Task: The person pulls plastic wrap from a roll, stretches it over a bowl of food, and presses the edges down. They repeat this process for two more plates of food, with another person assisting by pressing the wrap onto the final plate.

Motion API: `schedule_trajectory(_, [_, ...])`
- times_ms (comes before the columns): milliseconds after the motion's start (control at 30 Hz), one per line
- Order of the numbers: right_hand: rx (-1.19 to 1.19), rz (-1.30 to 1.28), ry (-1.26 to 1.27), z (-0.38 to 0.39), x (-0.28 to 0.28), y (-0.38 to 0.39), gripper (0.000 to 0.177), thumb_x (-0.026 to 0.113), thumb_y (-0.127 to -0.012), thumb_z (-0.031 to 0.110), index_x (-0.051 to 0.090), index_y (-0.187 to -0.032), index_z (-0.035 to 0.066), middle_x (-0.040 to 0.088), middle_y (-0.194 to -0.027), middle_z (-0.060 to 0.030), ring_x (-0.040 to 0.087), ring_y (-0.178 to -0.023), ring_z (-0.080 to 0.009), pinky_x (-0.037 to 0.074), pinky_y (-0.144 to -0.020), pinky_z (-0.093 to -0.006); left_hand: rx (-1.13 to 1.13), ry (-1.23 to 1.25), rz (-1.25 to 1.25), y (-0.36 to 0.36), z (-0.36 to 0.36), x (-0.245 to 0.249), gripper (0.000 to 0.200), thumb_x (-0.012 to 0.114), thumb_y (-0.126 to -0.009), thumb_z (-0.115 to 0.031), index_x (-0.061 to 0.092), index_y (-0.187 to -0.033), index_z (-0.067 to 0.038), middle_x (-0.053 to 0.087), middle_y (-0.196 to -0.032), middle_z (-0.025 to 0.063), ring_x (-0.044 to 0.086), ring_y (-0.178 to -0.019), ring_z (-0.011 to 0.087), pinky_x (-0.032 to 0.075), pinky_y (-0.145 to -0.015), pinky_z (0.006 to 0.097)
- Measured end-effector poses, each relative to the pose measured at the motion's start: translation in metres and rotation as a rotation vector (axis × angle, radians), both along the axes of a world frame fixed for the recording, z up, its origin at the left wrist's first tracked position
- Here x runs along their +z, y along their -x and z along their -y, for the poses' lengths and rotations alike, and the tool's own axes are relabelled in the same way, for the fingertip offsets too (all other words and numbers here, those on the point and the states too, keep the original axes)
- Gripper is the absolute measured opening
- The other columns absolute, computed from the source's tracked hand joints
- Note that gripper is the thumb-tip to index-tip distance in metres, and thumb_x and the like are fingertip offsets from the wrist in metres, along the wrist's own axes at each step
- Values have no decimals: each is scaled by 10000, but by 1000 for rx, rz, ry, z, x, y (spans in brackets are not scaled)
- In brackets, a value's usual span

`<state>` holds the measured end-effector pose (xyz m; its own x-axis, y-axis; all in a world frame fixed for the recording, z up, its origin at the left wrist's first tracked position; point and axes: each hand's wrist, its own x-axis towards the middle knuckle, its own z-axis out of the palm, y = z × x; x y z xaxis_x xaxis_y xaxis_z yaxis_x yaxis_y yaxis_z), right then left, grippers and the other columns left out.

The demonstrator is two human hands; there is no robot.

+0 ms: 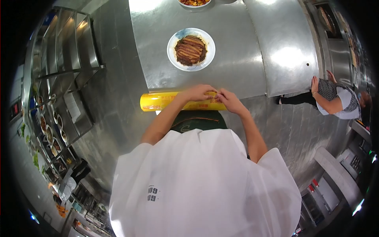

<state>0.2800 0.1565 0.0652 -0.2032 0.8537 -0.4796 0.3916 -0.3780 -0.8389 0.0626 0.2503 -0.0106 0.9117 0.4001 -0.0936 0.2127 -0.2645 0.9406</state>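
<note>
A long yellow roll of film with red print (158, 101) lies across the near edge of the steel table, close to my body. Over its middle is my left hand (199, 93), fingers bent and pointing right. My right hand (229, 100) meets it from the right, with thumb and fingertips pinched at the roll's upper side. What the fingertips hold is too small to make out. Beyond the roll, a white plate (172, 49) holds sliced brown meat (191, 50) on dark bits.
The steel table (233, 59) stretches ahead, with another plate of food (194, 3) at its far edge. One person (339, 98) stands at the right, another (68, 185) at the lower left. Metal shelving (65, 73) and several dishes are at the left.
</note>
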Motion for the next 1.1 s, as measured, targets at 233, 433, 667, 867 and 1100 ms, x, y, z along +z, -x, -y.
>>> schedule_trajectory(233, [-82,-72,124,16,-13,1,181,536,-1084,152,583,-1040,-17,720,-938,-110,701,-871,-151,561,-808,-308,-229,120,-83,-6,-16,3,138,649,-973,-145,624,-1061,-41,595,-1052,156,581,-1010,339,488,-918,426])
schedule_trajectory(433, [-60,188,9,27,3,12,230,670,-990,207,573,-1029,2,694,-881,-143,695,-805,-259,547,-759,-363,-145,48,-146,5,-11,47,130,594,-1016,-156,543,-1030,-37,603,-1029,173,586,-998,368,473,-866,461])
schedule_trajectory(667, [-40,282,-11,17,28,34,329,791,-863,211,616,-1093,52,697,-922,-148,691,-904,-358,543,-792,-437,-116,15,-164,12,21,69,113,547,-1037,-152,533,-1077,-47,639,-1012,210,612,-918,430,492,-816,489])
schedule_trajectory(867, [237,338,-377,43,-8,31,254,756,-867,179,658,-1078,76,691,-967,-113,672,-958,-348,535,-838,-454,71,-63,-141,11,66,96,155,570,-1027,-167,560,-1142,-63,661,-1068,210,642,-979,433,521,-859,477])
schedule_trajectory(1100, [310,369,-667,32,-14,29,134,713,-894,152,678,-1013,102,604,-931,-90,637,-924,-292,530,-794,-417,405,-431,-109,49,47,104,204,702,-932,-141,655,-1123,-85,660,-1097,154,611,-1098,392,492,-956,481])
